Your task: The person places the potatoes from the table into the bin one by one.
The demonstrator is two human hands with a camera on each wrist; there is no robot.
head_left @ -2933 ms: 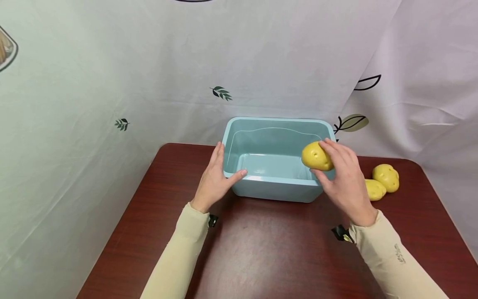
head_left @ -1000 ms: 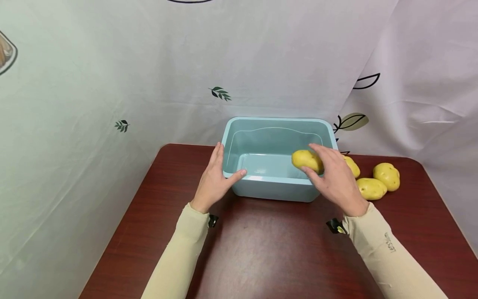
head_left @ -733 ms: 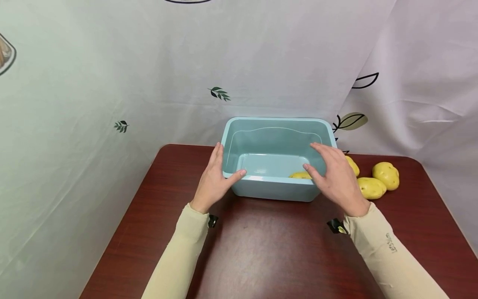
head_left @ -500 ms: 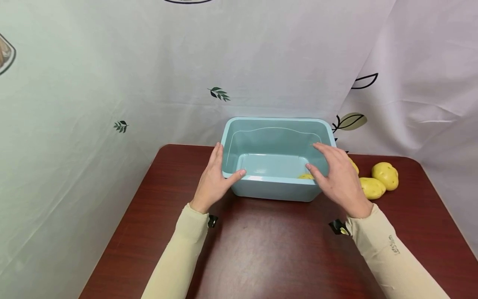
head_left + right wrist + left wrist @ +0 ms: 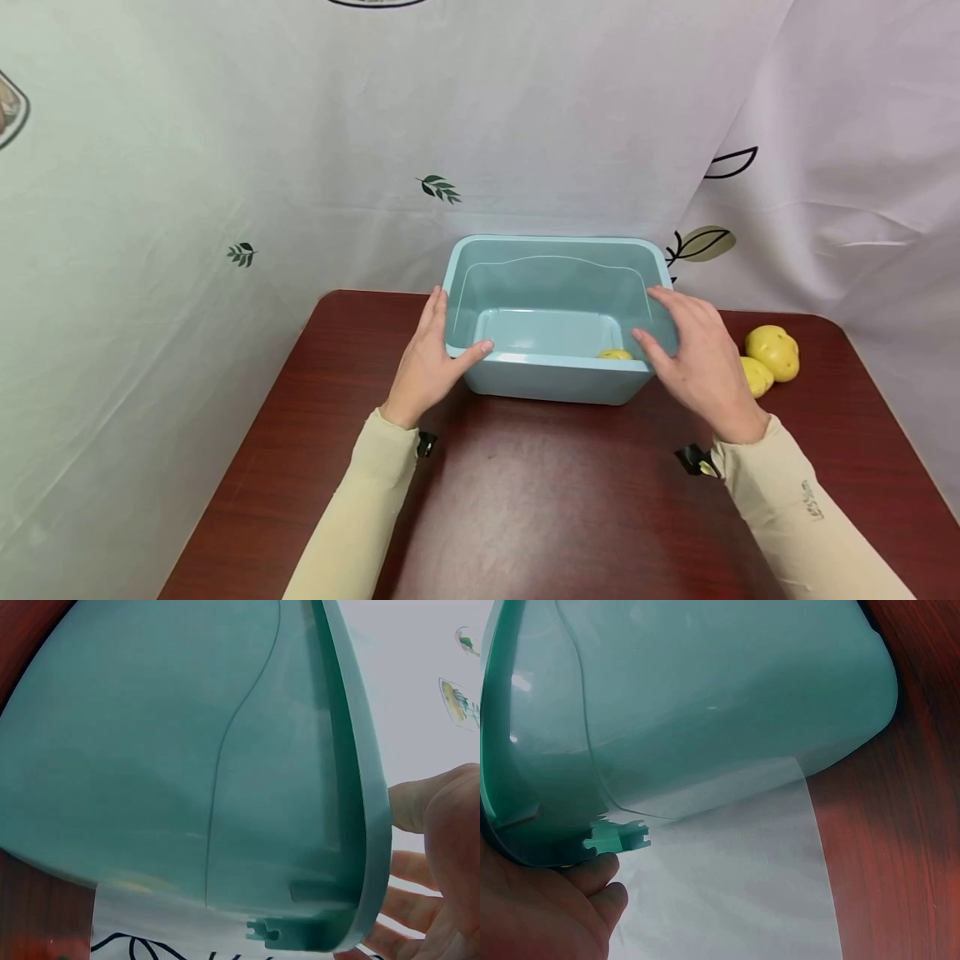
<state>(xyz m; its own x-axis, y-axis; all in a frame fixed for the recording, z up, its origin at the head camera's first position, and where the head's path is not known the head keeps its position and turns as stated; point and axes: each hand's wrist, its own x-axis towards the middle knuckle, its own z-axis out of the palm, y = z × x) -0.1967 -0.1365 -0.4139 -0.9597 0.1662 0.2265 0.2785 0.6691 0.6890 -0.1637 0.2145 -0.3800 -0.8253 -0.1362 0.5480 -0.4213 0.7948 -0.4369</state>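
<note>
A light blue plastic bin [image 5: 555, 379] stands near the back edge of the table. My left hand [image 5: 427, 367] holds its front left corner, thumb over the front rim and fingers along the left side. In the left wrist view, two fingertips [image 5: 609, 900] show by the rim. One yellow potato [image 5: 615, 354] lies inside, at the front right, mostly hidden by the front wall. My right hand [image 5: 701, 358] hovers at the bin's right rim [image 5: 375, 802], fingers spread and holding nothing. Beyond it are two more potatoes, a round one [image 5: 772, 352] and one partly covered [image 5: 756, 377].
The dark red-brown table [image 5: 525, 500] extends toward me and to both sides. A pale cloth backdrop [image 5: 337, 125] with leaf prints hangs right behind the bin and along the left side.
My right hand lowered a potato into the bin and let it go. It has since moved right to the rim, covering a potato on the table. The left hand stays put.
</note>
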